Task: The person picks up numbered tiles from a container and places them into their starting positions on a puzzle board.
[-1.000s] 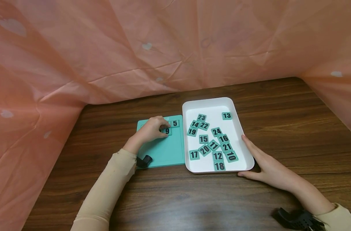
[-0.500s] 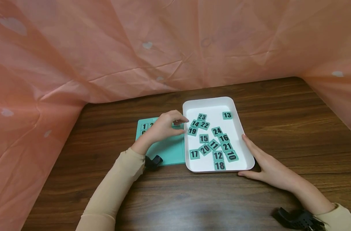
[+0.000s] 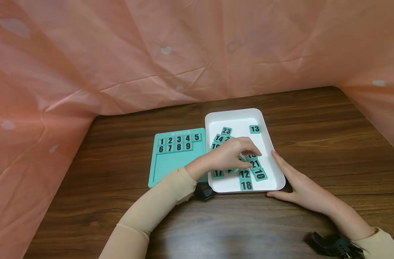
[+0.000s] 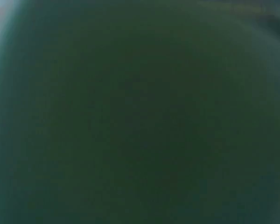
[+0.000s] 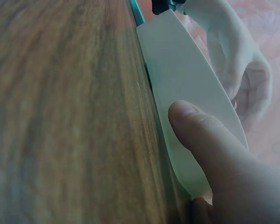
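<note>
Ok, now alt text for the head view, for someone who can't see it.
A person's left hand is over loose numbered tiles in a white tray, while the right hand touches the tray's near right corner. Left of the tray, a teal board on the wooden table holds tiles 1 to 9 in two rows.

Left grip (image 3: 233,154) arched, thumb apart; right grip (image 3: 295,185) spread
</note>
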The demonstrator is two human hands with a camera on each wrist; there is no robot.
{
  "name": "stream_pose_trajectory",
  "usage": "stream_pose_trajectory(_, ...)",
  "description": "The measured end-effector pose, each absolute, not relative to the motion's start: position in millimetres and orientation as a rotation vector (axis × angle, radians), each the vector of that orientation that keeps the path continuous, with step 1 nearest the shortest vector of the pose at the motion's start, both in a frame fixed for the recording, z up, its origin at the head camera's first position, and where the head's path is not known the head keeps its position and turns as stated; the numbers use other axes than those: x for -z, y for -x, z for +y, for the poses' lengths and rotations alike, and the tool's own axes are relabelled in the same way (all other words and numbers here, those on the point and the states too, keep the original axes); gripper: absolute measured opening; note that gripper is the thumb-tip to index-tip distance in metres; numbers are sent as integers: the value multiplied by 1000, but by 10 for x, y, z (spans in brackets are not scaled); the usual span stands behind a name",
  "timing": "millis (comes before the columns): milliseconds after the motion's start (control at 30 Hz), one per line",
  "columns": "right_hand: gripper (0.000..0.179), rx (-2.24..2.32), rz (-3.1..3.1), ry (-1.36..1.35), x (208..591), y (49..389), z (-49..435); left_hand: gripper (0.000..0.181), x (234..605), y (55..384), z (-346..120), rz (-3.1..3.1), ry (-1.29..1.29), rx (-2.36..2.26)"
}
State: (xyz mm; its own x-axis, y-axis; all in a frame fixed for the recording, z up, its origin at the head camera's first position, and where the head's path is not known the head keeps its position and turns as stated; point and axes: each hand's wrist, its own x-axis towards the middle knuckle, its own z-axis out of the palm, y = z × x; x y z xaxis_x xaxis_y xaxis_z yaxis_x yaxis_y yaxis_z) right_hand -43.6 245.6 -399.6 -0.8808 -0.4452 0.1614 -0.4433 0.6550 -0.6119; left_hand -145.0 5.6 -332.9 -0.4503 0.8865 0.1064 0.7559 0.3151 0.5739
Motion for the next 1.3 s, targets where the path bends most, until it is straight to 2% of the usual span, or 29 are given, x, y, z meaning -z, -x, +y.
stream_pose_trajectory(600,109,1043,2861,765,3997,456,2451,40,3593,1334,342,2292,-1572,-504)
stream_pose_trajectory(1100,108,1058,2842,760,4006,435,2451,34,3629,1307,398,2312,-1546,-444)
stream_pose_trajectory(1300,108,1057,2859,766,4006,431,2453,40,3632,1286,416,2358,-1578,-371)
